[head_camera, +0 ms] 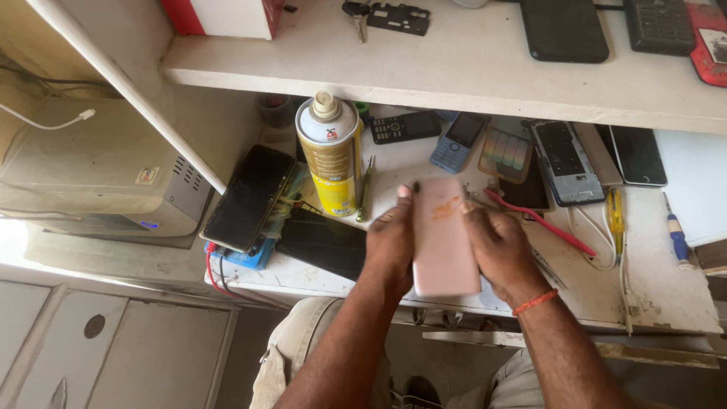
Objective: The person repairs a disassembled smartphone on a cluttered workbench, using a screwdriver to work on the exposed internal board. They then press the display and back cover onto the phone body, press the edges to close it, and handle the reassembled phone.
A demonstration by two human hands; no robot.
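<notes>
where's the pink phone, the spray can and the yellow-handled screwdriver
pink phone point(443, 238): head view, middle of its plain back, between both hands
spray can point(331, 155): head view, upper gold body under the white shoulder
yellow-handled screwdriver point(616, 212): head view, on the yellow handle, right side of the bench

Both forearms raised fwd, left hand point(390, 242) & right hand point(496, 246) close together, fingers point(405, 193) curled inward

Phone repair workshop. The workbench point(674, 295) carries several phones point(457, 142), screwdrivers point(366, 189), and a spray can point(331, 155).
</notes>
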